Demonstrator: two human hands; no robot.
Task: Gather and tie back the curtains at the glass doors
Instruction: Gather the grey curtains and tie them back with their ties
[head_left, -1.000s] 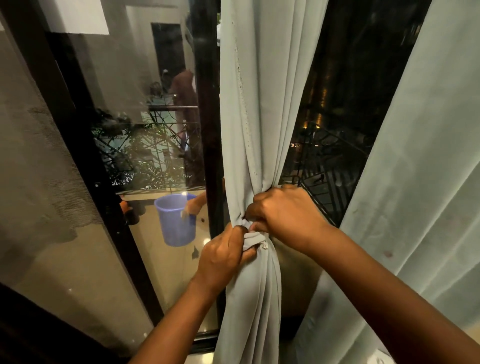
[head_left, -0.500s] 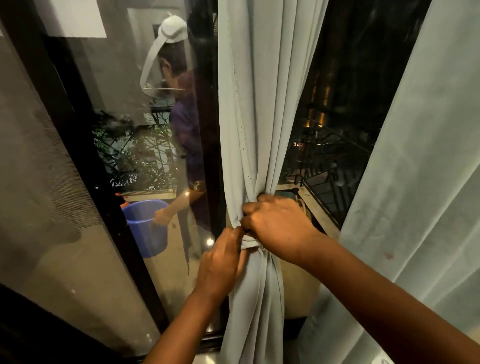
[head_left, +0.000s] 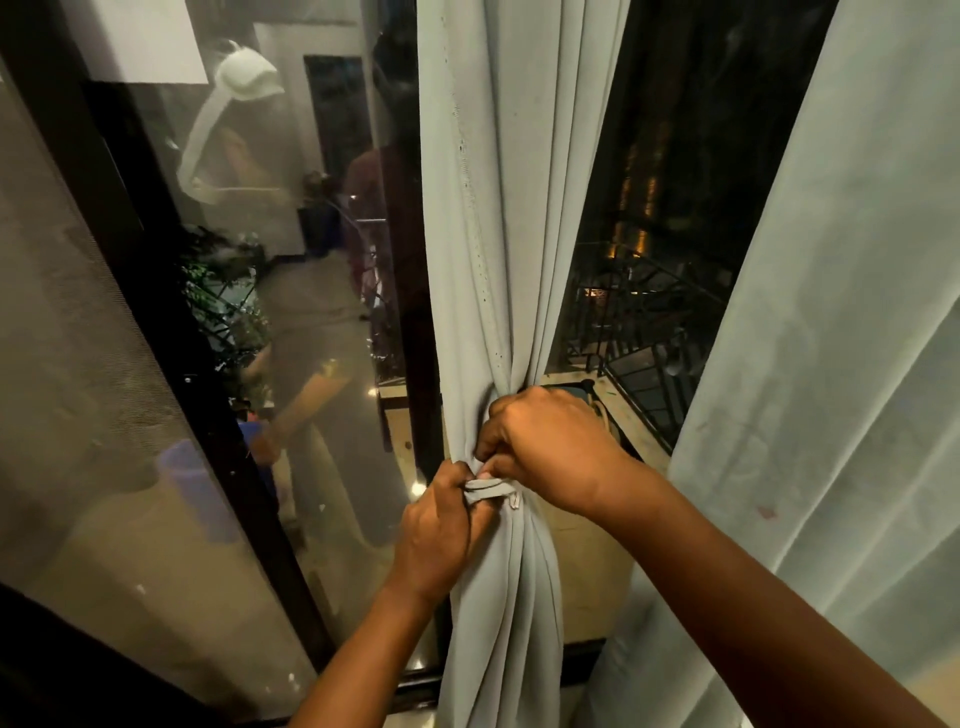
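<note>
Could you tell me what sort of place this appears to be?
Probably a home, indoors at night by balcony doors: a pale curtain hangs at a dark-framed glass door, and an iron railing with distant lights shows outside.

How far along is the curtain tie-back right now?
Done: the middle curtain is gathered into a tight bunch. In hand: the left hand and right hand are both gripping the tie-back strip at the pinch; whether it is fastened is unclear. Left: the right curtain hangs loose, untied.
</note>
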